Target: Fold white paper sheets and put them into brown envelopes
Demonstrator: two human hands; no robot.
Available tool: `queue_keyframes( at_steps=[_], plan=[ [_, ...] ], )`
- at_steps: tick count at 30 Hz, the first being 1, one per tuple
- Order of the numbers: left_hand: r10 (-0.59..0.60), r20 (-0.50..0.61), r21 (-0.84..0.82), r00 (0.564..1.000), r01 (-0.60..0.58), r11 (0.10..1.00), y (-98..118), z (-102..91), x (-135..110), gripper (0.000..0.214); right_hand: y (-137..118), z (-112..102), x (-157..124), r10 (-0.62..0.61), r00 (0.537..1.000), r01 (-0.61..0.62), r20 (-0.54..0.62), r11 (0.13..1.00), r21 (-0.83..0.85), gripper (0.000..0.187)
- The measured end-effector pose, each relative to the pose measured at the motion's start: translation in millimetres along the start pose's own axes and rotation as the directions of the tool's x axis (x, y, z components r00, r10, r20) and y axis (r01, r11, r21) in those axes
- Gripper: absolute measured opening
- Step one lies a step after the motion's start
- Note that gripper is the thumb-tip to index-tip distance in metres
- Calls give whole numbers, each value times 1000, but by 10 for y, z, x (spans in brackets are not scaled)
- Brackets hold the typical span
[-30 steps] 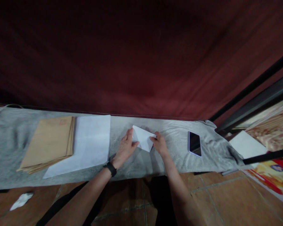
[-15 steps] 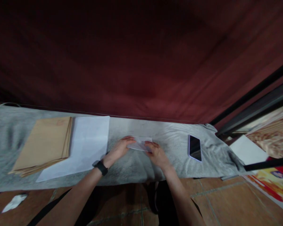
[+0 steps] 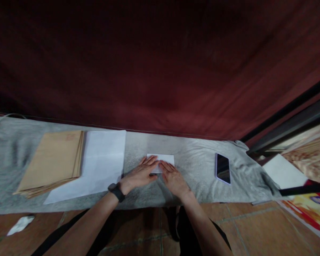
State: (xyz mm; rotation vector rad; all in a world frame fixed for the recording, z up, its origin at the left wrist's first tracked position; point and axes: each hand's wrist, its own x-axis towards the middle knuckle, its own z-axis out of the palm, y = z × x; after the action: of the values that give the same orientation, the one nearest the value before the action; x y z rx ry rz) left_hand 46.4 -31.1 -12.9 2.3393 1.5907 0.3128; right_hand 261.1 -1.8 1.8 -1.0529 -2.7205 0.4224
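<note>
A small folded white paper (image 3: 164,159) lies flat on the grey cloth (image 3: 197,167) in front of me. My left hand (image 3: 140,174) presses on its left part with fingers stretched out flat; a black watch sits on that wrist. My right hand (image 3: 173,179) lies flat on the paper's lower right part, fingers extended too. The two hands' fingertips almost meet on the paper. Neither hand grips anything.
To the left lie a white sheet stack (image 3: 96,163) and a pile of brown envelopes (image 3: 52,161). A phone (image 3: 223,168) lies face up to the right. A dark red curtain hangs behind. A crumpled paper scrap (image 3: 20,225) is on the tiled floor.
The folded paper, held tilted between both hands a second ago, has been laid flat on the cloth, and both hands now press on it with flat fingers.
</note>
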Motion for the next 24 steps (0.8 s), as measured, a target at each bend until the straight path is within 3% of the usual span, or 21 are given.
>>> queue_keyframes(
  at_steps=[3,7,15,24],
  plan=[
    [-21,-32,53,999,22,998,97,68,3,68,-46,-14,55,-8,1000,8,-5,995,99,58],
    [-35,-62,105,997,41,994,148,141,-13,67,-4,36,159,117,990,-103,-73,979,175,51],
    [-47,-105,123,993,60,991,218,126,-55,65,14,346,201,175,976,-190,-131,975,-115,55],
    [-216,-178,105,960,236,966,98,200,-92,67,167,351,84,269,941,-311,-203,925,-216,56]
  ],
)
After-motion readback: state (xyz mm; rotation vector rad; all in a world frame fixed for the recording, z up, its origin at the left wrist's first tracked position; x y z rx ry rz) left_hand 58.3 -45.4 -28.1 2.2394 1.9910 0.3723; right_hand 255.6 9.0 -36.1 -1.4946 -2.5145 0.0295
